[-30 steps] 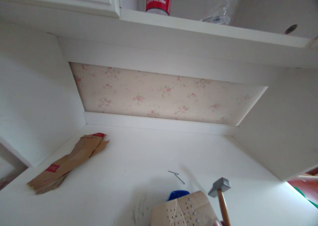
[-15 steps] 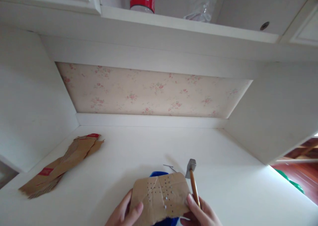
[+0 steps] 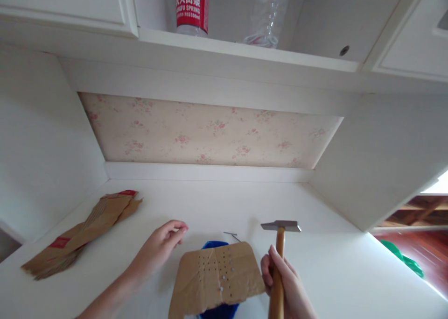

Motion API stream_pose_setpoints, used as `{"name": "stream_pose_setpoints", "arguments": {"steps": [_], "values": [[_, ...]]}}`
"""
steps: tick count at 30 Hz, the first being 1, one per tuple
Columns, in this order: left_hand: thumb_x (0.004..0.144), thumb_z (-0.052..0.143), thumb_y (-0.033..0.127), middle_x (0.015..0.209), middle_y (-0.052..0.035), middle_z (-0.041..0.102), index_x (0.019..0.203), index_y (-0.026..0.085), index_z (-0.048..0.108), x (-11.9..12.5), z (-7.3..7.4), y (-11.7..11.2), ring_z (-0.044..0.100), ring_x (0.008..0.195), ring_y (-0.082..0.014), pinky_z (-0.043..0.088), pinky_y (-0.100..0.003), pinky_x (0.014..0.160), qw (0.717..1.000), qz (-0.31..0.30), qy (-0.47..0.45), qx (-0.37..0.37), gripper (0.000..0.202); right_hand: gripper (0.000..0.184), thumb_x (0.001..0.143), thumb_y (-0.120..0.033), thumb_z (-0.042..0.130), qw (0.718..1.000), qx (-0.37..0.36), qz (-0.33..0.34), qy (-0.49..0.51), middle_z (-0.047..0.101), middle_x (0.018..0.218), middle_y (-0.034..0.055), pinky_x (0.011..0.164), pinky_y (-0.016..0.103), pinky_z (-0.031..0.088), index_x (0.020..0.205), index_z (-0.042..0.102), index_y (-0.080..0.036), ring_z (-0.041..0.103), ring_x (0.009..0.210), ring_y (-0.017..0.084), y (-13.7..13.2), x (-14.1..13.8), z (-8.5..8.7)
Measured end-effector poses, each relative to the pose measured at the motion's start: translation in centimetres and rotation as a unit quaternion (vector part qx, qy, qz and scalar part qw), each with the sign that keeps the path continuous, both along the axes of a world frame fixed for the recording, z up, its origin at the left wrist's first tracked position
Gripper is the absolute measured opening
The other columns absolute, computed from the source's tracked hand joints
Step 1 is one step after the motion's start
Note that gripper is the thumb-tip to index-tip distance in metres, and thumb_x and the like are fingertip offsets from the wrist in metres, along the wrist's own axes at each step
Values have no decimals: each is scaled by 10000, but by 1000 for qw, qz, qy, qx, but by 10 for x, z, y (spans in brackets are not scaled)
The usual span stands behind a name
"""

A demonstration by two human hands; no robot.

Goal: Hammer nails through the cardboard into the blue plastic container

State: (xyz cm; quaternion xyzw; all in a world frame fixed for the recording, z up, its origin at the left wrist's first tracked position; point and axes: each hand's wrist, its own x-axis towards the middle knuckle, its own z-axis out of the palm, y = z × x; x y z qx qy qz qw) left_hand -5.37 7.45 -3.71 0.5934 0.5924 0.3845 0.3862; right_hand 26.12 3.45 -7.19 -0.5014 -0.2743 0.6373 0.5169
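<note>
Currently right hand [image 3: 285, 281] grips small hammer [image 3: 279, 253] at mid-handle, steel head above the fist; head-heavy, stiff wood. Left of that grip lies nail-studded cardboard [image 3: 217, 279], light and floppy. Left hand [image 3: 159, 249] hovers open, empty.

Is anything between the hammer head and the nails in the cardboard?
Nothing visible. The hammer is upright in the right hand, beside the cardboard; the left hand hovers off to the cardboard's left, clear of it.
</note>
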Motion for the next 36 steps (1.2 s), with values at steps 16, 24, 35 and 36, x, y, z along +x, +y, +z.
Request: {"name": "stream_pose_setpoints", "arguments": {"steps": [16, 24, 35, 36], "values": [[981, 622, 331, 1250, -85, 622, 1229, 187, 607, 119, -4, 123, 651, 1029, -240, 564, -439, 867, 833, -393, 388, -36, 288, 416, 766, -391, 794, 993, 41, -9, 109, 479, 438, -109, 427, 175, 256, 653, 428, -230, 379, 377, 32, 11, 13, -25], [971, 637, 326, 1230, -83, 634, 1196, 181, 624, 143, -9, 131, 649, 1040, -242, 554, -451, 885, 797, -420, 431, -40, 268, 398, 801, -377, 761, 993, 25, -5, 112, 475, 436, -88, 418, 173, 261, 589, 470, -206, 376, 381, 33, 15, 13, -28], [980, 625, 325, 1267, -88, 613, 1244, 198, 599, 140, -9, 123, 646, 1046, -242, 562, -437, 871, 813, -395, 424, -60, 295, 403, 832, -381, 741, 994, 25, -8, 104, 481, 450, -80, 428, 171, 291, 575, 492, -195, 370, 394, 34, 18, 12, -29], [979, 626, 325, 1266, -88, 612, 1246, 196, 597, 137, -8, 123, 646, 1046, -243, 562, -438, 870, 822, -388, 413, -57, 298, 403, 827, -378, 746, 994, 25, -7, 108, 481, 448, -79, 427, 170, 294, 572, 494, -194, 375, 395, 34, 18, 12, -29]]}}
